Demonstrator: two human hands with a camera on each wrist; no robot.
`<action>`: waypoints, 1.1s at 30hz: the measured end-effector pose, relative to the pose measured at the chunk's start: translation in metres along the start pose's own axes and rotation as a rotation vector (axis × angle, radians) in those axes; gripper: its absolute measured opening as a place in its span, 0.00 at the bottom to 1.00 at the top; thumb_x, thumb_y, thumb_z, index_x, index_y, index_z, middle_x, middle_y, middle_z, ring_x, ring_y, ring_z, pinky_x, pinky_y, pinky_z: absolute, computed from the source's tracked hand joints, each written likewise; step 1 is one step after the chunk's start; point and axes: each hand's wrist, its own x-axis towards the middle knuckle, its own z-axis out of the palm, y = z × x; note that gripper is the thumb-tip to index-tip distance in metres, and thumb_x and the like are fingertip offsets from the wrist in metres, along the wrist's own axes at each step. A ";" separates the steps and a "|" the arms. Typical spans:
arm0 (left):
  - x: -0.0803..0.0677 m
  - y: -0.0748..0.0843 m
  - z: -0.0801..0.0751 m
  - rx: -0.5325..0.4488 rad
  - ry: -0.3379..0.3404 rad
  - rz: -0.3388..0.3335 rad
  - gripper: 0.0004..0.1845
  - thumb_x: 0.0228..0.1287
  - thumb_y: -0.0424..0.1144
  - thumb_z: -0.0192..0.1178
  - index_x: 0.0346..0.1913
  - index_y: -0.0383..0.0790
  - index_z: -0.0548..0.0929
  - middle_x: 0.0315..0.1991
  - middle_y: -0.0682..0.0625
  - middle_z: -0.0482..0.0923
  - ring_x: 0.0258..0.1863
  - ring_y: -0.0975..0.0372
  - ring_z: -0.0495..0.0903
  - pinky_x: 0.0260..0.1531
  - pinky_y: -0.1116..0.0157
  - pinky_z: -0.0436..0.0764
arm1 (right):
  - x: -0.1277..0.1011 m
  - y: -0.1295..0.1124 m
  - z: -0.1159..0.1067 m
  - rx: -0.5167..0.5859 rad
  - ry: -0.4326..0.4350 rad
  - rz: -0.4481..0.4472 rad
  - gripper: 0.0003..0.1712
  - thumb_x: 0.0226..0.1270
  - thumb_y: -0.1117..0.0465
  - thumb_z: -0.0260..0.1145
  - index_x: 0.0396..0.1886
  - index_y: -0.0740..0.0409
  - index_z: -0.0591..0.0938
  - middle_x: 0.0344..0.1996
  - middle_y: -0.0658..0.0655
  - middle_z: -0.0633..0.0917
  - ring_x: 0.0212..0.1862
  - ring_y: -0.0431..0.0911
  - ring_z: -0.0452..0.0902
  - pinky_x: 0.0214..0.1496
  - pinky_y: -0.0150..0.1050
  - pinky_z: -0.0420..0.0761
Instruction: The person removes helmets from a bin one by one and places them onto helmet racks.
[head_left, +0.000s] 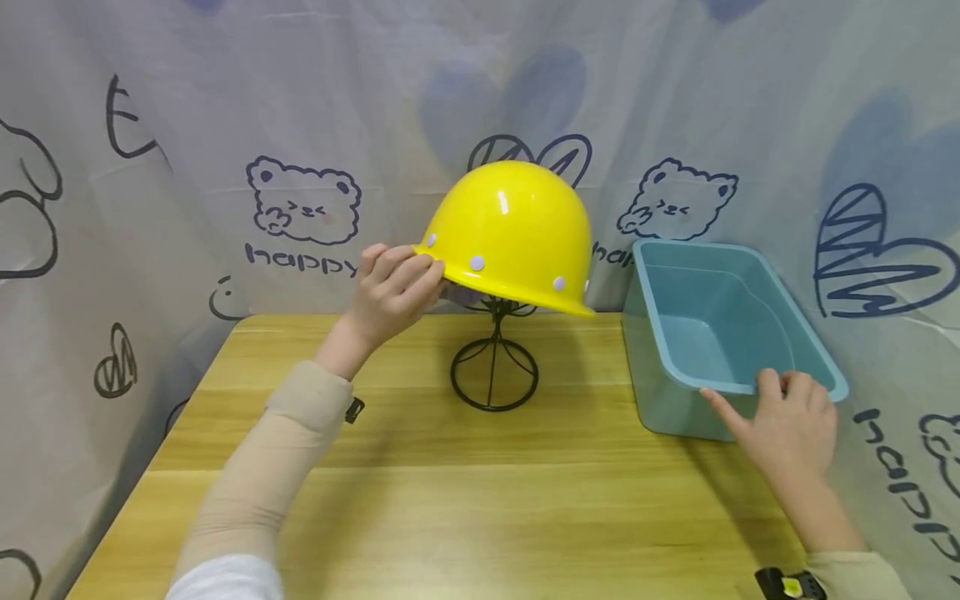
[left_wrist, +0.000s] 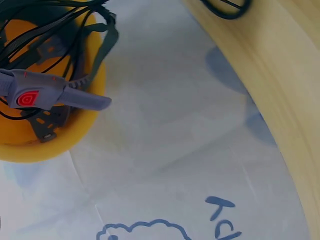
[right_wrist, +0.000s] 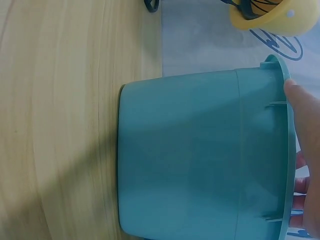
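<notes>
A yellow hard hat (head_left: 517, 225) sits tilted over the top of a black wire stand (head_left: 491, 407). My left hand (head_left: 397, 287) grips the hat at the left end of its brim, fingers curled over the edge. The left wrist view looks up into the shell, where dark straps and a grey adjuster (left_wrist: 50, 92) with a red mark show; the hand itself is out of that view. At the right stands a blue-green plastic bin (head_left: 643, 350). My right hand (head_left: 798, 425) holds its near rim, thumb (right_wrist: 300, 100) outside and fingertips over the inner side.
Everything stands on a light wooden table (head_left: 450, 517). Behind and beside it hangs a pale curtain (head_left: 405, 108) printed with bears, hearts and lettering. The bin stands close to the curtain at the table's right side; the stand is near the back edge.
</notes>
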 end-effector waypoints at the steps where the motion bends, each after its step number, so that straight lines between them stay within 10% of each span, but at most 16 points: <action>1: -0.001 -0.001 -0.002 -0.023 -0.023 -0.005 0.12 0.64 0.45 0.63 0.43 0.41 0.83 0.38 0.47 0.82 0.41 0.53 0.77 0.42 0.55 0.70 | 0.000 0.000 0.001 0.001 0.009 -0.002 0.43 0.54 0.28 0.63 0.39 0.65 0.64 0.37 0.69 0.65 0.41 0.66 0.62 0.37 0.58 0.64; 15: -0.007 -0.005 -0.028 -0.410 -0.339 -0.103 0.26 0.62 0.53 0.63 0.61 0.45 0.79 0.53 0.39 0.76 0.55 0.46 0.76 0.57 0.51 0.79 | 0.000 -0.001 0.000 -0.004 -0.063 0.031 0.43 0.56 0.29 0.63 0.41 0.65 0.63 0.38 0.70 0.65 0.42 0.67 0.61 0.38 0.58 0.63; 33: -0.008 -0.006 -0.027 -0.363 -0.361 0.036 0.30 0.50 0.42 0.72 0.59 0.45 0.79 0.50 0.38 0.77 0.50 0.47 0.79 0.55 0.53 0.81 | 0.002 0.000 -0.002 -0.006 -0.122 0.049 0.44 0.58 0.27 0.59 0.43 0.65 0.63 0.39 0.71 0.63 0.45 0.67 0.59 0.41 0.59 0.63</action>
